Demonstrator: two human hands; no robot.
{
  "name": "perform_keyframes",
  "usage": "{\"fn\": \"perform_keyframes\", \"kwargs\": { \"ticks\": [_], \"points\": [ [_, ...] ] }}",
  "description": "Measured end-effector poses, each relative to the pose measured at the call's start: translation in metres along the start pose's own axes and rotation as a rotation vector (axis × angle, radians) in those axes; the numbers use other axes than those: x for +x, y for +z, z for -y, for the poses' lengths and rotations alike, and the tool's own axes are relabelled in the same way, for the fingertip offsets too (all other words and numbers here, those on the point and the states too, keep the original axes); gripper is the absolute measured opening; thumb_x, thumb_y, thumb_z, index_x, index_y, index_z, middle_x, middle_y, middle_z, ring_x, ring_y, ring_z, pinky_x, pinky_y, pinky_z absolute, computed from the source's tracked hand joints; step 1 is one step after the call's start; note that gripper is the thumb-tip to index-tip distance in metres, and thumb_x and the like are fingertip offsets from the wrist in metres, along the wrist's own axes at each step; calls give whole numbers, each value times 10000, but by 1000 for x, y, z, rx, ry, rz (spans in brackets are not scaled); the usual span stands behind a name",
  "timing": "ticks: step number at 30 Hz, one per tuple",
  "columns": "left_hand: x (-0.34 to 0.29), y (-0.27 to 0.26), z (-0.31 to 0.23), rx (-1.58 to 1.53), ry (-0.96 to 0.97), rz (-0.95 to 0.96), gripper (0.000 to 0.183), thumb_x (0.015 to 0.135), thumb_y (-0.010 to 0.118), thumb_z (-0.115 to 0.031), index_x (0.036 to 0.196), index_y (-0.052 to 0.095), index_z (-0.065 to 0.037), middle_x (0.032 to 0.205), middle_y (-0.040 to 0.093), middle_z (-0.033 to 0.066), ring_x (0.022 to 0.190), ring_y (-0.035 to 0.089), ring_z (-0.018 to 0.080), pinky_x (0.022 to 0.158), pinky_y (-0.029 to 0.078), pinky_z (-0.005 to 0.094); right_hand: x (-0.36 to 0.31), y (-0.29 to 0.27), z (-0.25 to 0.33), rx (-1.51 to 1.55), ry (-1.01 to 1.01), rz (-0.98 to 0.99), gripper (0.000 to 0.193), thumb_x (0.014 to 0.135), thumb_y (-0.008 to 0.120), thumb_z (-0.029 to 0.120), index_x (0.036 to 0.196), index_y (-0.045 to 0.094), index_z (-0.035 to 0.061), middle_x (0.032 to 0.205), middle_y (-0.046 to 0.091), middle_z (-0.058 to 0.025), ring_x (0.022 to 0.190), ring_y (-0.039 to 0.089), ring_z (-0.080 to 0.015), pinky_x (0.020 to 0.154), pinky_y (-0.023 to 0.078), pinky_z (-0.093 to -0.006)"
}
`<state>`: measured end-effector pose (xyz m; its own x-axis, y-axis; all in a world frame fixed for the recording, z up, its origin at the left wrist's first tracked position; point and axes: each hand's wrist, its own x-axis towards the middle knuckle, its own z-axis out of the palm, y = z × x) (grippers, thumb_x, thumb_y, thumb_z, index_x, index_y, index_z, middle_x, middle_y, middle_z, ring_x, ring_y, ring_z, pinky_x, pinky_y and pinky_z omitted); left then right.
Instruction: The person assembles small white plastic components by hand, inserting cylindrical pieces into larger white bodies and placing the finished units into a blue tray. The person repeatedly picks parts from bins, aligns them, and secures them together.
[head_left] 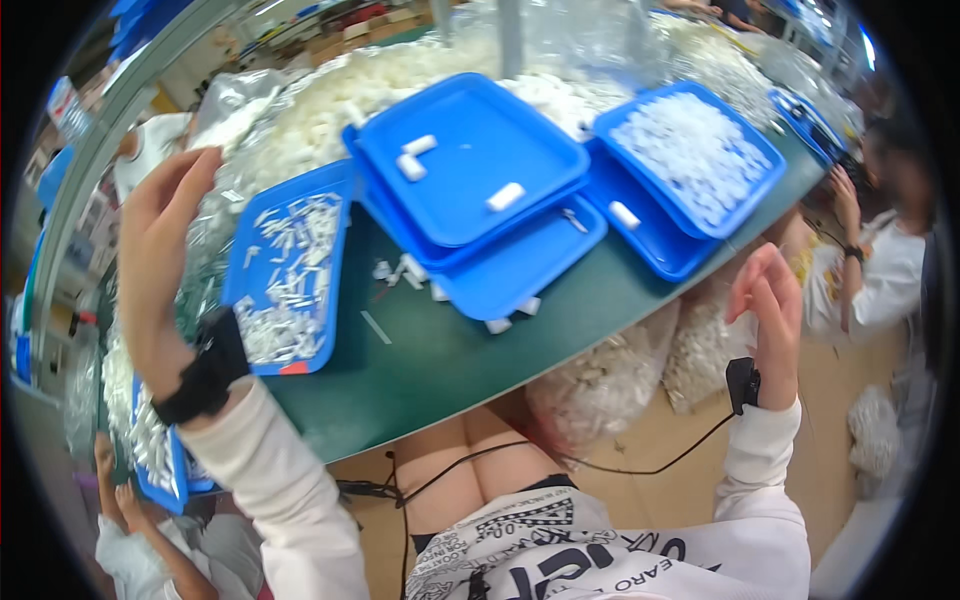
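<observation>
Head view, right fingers (766,262) blurred, lower tray (520,270) part-covered

Worn on the head, a wide fisheye camera is looking down and forward, taking in the left hand (162,225), the right hand (772,300) and the thighs (482,460) from close above, while the bench (450,365) is stretching away ahead.

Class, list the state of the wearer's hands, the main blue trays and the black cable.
Left hand: raised, nothing visible held.
Right hand: raised, nothing visible held.
Upper centre tray: stacked, holding three white cylinders.
Left tray: partly filled with white pieces.
Upper right tray: heaped with white bits.
Lower right tray: partly covered, one white cylinder visible.
Lower centre tray: partly covered.
Black cable: slack.
</observation>
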<state>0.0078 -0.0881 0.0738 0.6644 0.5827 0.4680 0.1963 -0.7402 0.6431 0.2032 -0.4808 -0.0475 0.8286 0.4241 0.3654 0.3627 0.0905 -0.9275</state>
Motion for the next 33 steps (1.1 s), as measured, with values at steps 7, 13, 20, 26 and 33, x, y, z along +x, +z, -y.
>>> {"fn": "perform_keyframes", "kwargs": {
  "ticks": [7, 13, 20, 26, 33],
  "points": [
    [54, 31, 141, 400, -261, 120, 223, 727, 676, -209, 832, 676, -13, 656, 615, 65, 546, 552, 113, 468, 432, 262, 46, 167, 73, -153, -289, 583, 312, 825, 572, 301, 716, 508, 16, 564, 464, -55, 494, 467, -160, 474, 365, -262],
    [40, 68, 174, 338, -626, 454, 270, 655, 751, -221, 723, 625, 8, 649, 629, 109, 513, 597, 185, 458, 487, 317, 73, 229, 75, -556, -656, 460, 370, 616, 776, 336, 657, 536, 59, 529, 475, -46, 460, 468, -159, 418, 352, -250],
    [34, 68, 178, 371, -544, 451, 326, 591, 783, -253, 746, 635, -7, 701, 637, 119, 611, 613, 214, 573, 479, 302, 91, 240, 75, -744, -624, 556, 373, 614, 765, 391, 648, 545, 92, 437, 432, -25, 391, 462, -187, 390, 333, -272],
    [30, 67, 198, 517, -416, 484, 370, 608, 766, -304, 822, 637, -32, 773, 636, 138, 717, 620, 231, 620, 487, 320, 95, 243, 68, -667, -636, 487, 379, 619, 757, 399, 645, 544, 87, 443, 442, -52, 398, 477, -200, 395, 341, -287],
    [16, 17, 189, 720, -727, 560, 455, 501, 831, -295, 728, 644, 53, 742, 639, 155, 642, 621, 247, 575, 478, 347, 99, 230, 76, -715, -536, 533, 362, 671, 701, 402, 671, 587, 58, 539, 558, -90, 514, 564, -278, 475, 424, -356]
  ]
}}
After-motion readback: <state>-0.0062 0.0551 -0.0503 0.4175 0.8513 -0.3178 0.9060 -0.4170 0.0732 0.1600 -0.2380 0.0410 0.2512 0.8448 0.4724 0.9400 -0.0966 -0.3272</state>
